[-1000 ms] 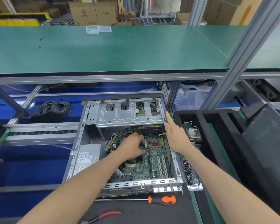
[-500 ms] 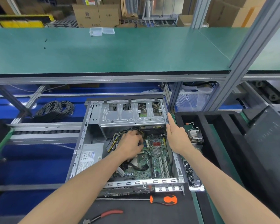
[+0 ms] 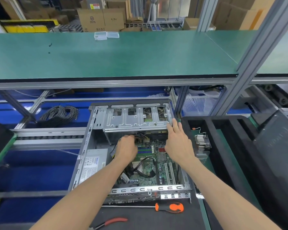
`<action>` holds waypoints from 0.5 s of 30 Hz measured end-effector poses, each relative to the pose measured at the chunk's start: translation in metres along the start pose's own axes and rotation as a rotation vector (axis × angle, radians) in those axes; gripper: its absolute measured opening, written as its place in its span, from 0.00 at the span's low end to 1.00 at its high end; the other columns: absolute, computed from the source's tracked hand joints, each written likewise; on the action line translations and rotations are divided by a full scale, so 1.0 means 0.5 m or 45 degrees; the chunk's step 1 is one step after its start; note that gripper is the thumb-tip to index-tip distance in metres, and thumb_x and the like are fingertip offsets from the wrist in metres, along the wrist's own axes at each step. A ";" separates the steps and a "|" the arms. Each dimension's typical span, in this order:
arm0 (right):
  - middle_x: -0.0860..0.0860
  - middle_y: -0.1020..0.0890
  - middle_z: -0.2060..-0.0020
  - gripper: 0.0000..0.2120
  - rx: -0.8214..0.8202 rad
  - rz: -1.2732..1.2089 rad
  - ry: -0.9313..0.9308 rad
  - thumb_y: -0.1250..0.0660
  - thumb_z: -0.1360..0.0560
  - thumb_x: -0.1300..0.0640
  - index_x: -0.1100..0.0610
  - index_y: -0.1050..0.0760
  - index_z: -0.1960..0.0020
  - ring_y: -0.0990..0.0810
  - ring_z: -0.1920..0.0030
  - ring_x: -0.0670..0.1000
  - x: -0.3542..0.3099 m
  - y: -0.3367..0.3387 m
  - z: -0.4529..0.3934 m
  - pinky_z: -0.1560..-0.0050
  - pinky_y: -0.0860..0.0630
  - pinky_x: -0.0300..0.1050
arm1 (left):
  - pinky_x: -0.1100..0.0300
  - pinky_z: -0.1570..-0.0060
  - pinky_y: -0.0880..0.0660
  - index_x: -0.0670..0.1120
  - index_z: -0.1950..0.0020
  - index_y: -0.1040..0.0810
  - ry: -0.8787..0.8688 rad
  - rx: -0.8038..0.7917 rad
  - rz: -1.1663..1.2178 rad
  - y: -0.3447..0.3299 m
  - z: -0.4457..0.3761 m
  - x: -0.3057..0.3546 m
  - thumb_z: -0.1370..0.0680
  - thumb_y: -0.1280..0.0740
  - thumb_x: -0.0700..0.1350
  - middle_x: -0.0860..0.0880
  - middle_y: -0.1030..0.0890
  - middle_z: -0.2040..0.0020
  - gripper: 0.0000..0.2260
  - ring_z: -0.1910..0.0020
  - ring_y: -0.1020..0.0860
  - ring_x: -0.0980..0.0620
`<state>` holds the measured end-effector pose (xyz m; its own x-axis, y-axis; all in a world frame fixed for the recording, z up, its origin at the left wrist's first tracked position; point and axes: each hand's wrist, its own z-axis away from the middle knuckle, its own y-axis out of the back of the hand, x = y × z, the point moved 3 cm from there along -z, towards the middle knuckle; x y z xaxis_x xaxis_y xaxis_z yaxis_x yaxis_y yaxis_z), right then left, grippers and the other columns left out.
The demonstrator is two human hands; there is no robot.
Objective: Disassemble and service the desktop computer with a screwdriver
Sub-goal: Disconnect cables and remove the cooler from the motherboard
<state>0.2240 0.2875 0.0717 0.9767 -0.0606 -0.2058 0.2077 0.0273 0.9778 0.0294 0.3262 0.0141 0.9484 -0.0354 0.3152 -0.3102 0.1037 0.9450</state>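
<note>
The open desktop case (image 3: 83, 156) lies in the middle of the bench, showing its silver drive cage (image 3: 135, 121), green motherboard (image 3: 148, 168) and power supply (image 3: 93, 161). My left hand (image 3: 125, 149) reaches inside, just under the drive cage. Its fingers curl round the yellow and black cable connector (image 3: 144, 138) at the board's far edge. My right hand (image 3: 179, 144) rests with straight fingers on the right corner of the drive cage and the case wall. The orange and black screwdriver (image 3: 171, 207) lies untouched in front of the case.
Red-handled pliers (image 3: 114, 221) lie at the near edge. A heatsink (image 3: 202, 143) sits in the black foam tray (image 3: 226, 130) to the right, beside a dark panel (image 3: 276, 143). A cable coil (image 3: 60, 116) lies back left. A green shelf (image 3: 123, 55) overhangs the case.
My left hand has moved from the middle of the motherboard toward the far edge under the drive cage. My right hand has stayed on the case's right side.
</note>
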 end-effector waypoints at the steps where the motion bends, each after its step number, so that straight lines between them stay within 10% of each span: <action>1: 0.52 0.52 0.18 0.36 -0.003 0.001 -0.004 0.34 0.23 0.63 0.56 0.47 0.20 0.52 0.19 0.59 0.001 0.000 -0.001 0.41 0.22 0.55 | 0.51 0.49 0.24 0.42 0.39 0.21 0.041 0.009 0.011 0.002 -0.001 -0.005 0.23 0.33 0.38 0.40 0.19 0.44 0.13 0.45 0.20 0.41; 15: 0.54 0.55 0.18 0.38 -0.005 0.111 0.071 0.34 0.21 0.59 0.58 0.52 0.19 0.50 0.19 0.61 -0.003 -0.005 0.000 0.41 0.21 0.52 | 0.49 0.59 0.22 0.40 0.56 0.21 0.032 0.023 -0.080 -0.010 -0.022 -0.012 0.21 0.35 0.39 0.41 0.20 0.57 0.06 0.57 0.20 0.36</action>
<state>0.2218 0.2877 0.0695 0.9925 -0.0019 -0.1220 0.1220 0.0342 0.9919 0.0262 0.3367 0.0065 0.9673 -0.0160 0.2532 -0.2510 0.0844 0.9643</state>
